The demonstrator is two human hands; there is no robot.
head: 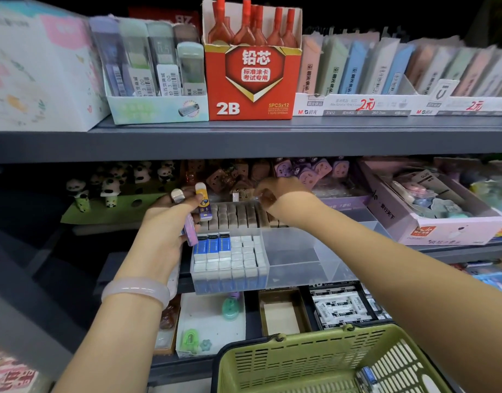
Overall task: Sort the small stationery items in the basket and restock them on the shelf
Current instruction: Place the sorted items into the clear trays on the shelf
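While the left hand [170, 211] grips a few erasers [203, 204], the right hand [272, 194] pinches something tiny over the tan row, can't tell what. Clear tray [323, 259] half empty, basket [329, 361] still holds stock, so plenty left imo.

Two hands [170, 222], one basket [315, 361], three blue-sleeved erasers [213, 245].

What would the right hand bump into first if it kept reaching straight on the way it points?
Most likely the brown animal-face erasers at the back of the shelf. The right hand points up and left over the row of grey erasers. Depth is hard to judge, so it may already touch something there.
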